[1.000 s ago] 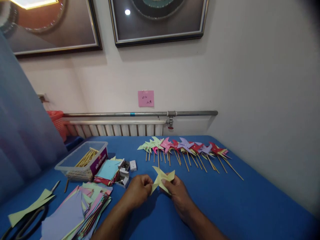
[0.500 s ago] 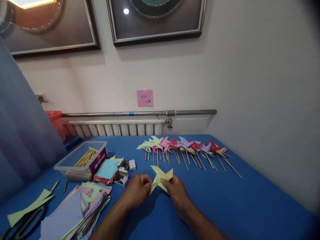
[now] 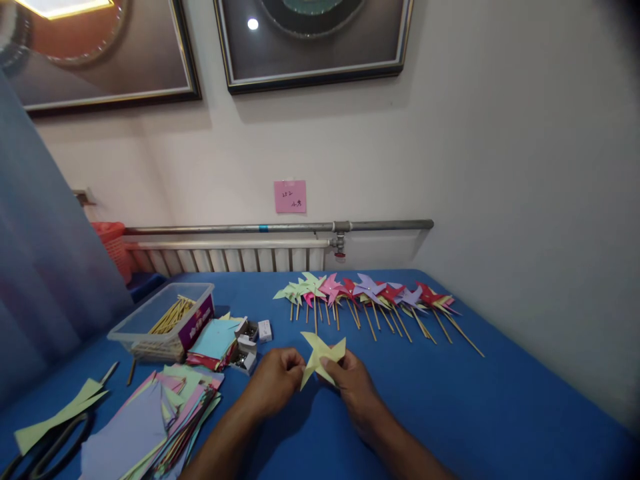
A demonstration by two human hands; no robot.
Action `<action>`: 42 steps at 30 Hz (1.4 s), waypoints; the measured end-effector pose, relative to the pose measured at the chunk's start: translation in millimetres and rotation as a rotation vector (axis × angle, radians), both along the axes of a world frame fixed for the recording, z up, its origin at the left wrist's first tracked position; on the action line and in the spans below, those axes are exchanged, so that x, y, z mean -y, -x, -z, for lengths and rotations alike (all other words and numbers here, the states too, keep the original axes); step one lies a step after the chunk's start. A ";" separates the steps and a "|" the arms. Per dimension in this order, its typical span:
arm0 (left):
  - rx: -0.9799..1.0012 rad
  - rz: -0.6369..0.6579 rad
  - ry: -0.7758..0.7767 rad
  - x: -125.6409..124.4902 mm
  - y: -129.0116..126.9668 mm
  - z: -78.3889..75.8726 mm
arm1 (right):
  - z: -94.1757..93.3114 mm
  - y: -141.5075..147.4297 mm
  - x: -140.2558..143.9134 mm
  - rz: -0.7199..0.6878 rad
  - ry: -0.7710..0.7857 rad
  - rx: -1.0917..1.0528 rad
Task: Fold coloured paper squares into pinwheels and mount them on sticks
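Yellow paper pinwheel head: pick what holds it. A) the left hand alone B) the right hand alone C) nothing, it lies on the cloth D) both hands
D: the left hand and right hand both pinch the yellow paper pinwheel head from either side.

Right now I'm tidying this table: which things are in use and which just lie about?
In use: yellow paper pinwheel, pinched by left hand and right hand.
Lying about: finished pinwheels, stick box, paper stack, scissors.
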State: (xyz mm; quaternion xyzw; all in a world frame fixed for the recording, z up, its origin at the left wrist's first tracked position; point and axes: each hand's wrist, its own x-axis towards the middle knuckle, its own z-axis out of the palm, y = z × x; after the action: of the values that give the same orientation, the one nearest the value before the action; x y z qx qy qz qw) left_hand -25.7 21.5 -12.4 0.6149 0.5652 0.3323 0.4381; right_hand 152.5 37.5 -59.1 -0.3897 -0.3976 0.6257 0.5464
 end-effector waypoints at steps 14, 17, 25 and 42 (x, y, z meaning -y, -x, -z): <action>-0.013 0.029 -0.009 -2.8 4.5 6.3 | 2.5 -1.2 -0.9 0.000 -0.003 -0.003; -0.018 0.028 -0.001 -2.3 4.4 3.6 | 1.4 -1.2 -0.4 0.023 -0.004 -0.002; -0.084 0.020 -0.037 0.6 3.0 -0.9 | 1.3 -0.9 -0.1 0.000 -0.011 -0.009; -0.244 -0.003 -0.146 1.5 3.7 1.3 | -2.9 0.5 -1.9 0.056 -0.029 0.094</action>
State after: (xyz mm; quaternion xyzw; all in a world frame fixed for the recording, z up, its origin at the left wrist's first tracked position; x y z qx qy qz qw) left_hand -29.4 20.0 -13.7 0.6802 0.5896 0.2961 0.3195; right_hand 152.1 39.4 -56.2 -0.4216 -0.4209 0.5853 0.5500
